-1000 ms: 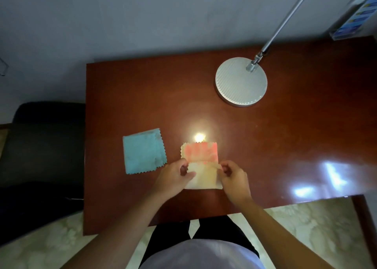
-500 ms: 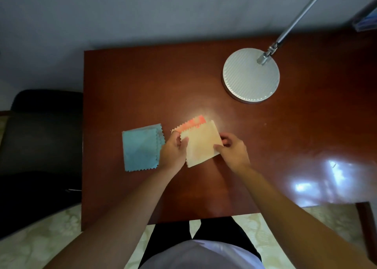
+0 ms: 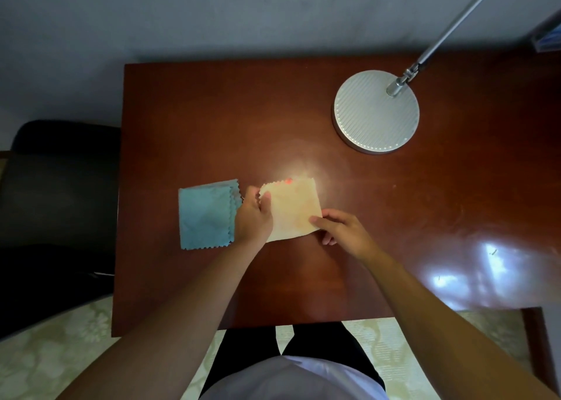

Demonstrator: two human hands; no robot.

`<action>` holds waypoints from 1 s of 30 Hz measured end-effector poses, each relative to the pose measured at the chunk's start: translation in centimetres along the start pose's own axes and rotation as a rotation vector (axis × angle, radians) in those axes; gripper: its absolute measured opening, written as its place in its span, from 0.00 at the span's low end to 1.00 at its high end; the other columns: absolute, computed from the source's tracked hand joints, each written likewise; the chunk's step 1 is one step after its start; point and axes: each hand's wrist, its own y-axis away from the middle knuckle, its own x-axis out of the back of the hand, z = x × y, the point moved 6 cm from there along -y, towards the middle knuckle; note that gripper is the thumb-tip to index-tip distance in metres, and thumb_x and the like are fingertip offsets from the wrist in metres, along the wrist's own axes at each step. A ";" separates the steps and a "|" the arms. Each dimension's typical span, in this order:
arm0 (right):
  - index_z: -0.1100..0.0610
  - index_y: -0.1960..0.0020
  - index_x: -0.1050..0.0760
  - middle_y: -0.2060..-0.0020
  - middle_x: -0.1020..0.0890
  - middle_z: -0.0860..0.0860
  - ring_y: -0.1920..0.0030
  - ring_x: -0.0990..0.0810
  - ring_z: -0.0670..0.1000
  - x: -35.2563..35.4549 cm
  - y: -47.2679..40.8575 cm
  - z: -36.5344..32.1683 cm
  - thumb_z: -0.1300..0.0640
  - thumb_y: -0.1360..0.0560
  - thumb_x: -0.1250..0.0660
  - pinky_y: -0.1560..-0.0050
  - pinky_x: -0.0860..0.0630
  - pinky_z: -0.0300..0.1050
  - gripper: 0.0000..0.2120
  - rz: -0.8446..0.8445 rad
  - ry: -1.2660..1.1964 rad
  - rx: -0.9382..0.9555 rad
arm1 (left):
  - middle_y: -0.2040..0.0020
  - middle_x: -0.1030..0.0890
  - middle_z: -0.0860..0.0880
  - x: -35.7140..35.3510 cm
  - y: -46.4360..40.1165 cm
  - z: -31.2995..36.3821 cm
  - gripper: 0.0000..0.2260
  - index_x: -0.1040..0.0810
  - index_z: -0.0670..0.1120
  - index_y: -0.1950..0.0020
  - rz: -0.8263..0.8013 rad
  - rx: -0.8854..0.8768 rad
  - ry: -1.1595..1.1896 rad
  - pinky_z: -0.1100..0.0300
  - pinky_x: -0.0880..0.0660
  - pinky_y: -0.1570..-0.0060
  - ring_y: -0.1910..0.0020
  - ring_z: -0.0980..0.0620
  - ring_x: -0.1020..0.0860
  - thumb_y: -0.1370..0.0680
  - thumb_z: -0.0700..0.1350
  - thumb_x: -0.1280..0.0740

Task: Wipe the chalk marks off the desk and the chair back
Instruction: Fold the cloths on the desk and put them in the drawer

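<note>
Two hands were on the one cloth, yours. Your left hand (image 3: 253, 217) pinched the cream cloth (image 3: 293, 210) at its upper-left edge, thumb over the top and fingers curled behind. Your right hand (image 3: 340, 228) pinched the same cloth at its lower-right corner, thumb and forefinger closed on it, the other fingers curled loosely beneath. The cloth sat stretched between both hands near the middle of the desk (image 3: 212, 111); whether it lay on the wood or was held just above it I could not tell. A small pink-red stain showed at its far edge. The blue cloth (image 3: 206, 214) lay flat on the desk just left of your left hand, its right edge tucked partly under your knuckles. The lamp base (image 3: 376, 111) stood well apart, toward the far right. The black chair (image 3: 57, 199) stood off the desk's left side. Chalk marks on either surface could not be made out.
</note>
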 end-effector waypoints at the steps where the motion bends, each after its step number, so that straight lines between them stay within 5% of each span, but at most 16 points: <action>1: 0.48 0.53 0.17 0.61 0.16 0.50 0.69 0.21 0.47 0.1 0.1 0.1 0.51 0.23 0.29 0.66 0.25 0.35 0.03 -0.013 0.006 -0.006 | 0.65 0.30 0.53 -0.1 0.0 -0.2 0.13 0.31 0.42 0.41 0.003 0.012 0.002 0.56 0.35 0.66 0.62 0.46 0.27 0.15 0.51 0.45; 9: 0.57 0.61 0.22 0.68 0.19 0.49 0.74 0.22 0.46 0.3 1.0 2.4 0.52 0.23 0.30 0.68 0.27 0.35 0.11 0.182 0.061 0.016 | 0.54 0.24 0.46 1.1 1.3 -0.8 0.15 0.28 0.42 0.41 0.154 0.016 -0.124 0.54 0.31 0.61 0.52 0.43 0.23 0.15 0.52 0.44; 12: 0.59 0.61 0.23 0.64 0.17 0.53 0.71 0.20 0.45 -0.1 0.8 3.1 0.54 0.23 0.31 0.64 0.24 0.41 0.11 0.195 0.104 -0.030 | 0.44 0.24 0.43 1.8 1.5 -0.8 0.13 0.26 0.42 0.41 0.240 0.020 -0.143 0.56 0.32 0.56 0.43 0.44 0.26 0.16 0.50 0.41; 16: 0.51 0.52 0.24 0.59 0.16 0.52 0.66 0.17 0.50 -0.2 0.7 2.9 0.52 0.23 0.30 0.65 0.23 0.41 0.04 0.225 0.056 -0.037 | 0.42 0.24 0.43 1.7 0.4 -0.4 0.12 0.27 0.43 0.40 0.185 0.081 -0.131 0.54 0.31 0.56 0.46 0.44 0.24 0.16 0.51 0.42; 19: 0.50 0.44 0.27 0.59 0.15 0.51 0.68 0.17 0.51 -0.8 0.5 2.3 0.50 0.23 0.31 0.64 0.23 0.42 0.10 0.200 0.071 -0.048 | 0.43 0.22 0.42 1.9 -0.3 -0.3 0.13 0.29 0.43 0.39 0.156 0.129 -0.124 0.52 0.30 0.55 0.46 0.41 0.23 0.15 0.51 0.42; 24: 0.50 0.53 0.24 0.64 0.18 0.50 0.73 0.21 0.48 -1.6 -0.5 0.8 0.49 0.23 0.32 0.66 0.23 0.43 0.06 0.199 0.137 -0.088 | 0.35 0.24 0.40 2.4 -0.4 0.2 0.22 0.35 0.43 0.32 0.091 0.291 -0.037 0.46 0.25 0.45 0.40 0.36 0.23 0.18 0.55 0.36; 27: 0.49 0.60 0.23 0.64 0.18 0.48 0.62 0.18 0.52 -1.7 -1.0 0.3 0.48 0.25 0.32 0.53 0.19 0.50 0.08 0.257 0.128 -0.111 | 0.34 0.27 0.41 2.3 0.7 0.1 0.27 0.38 0.44 0.31 0.032 0.351 0.008 0.51 0.27 0.51 0.41 0.37 0.23 0.22 0.55 0.30; 30: 0.50 0.61 0.24 0.61 0.18 0.50 0.55 0.18 0.56 -1.9 -0.9 0.2 0.48 0.26 0.32 0.50 0.19 0.54 0.08 0.315 0.125 -0.134 | 0.44 0.24 0.44 2.3 2.1 -1.3 0.24 0.36 0.45 0.37 -0.023 0.444 0.022 0.55 0.28 0.60 0.51 0.43 0.23 0.24 0.54 0.29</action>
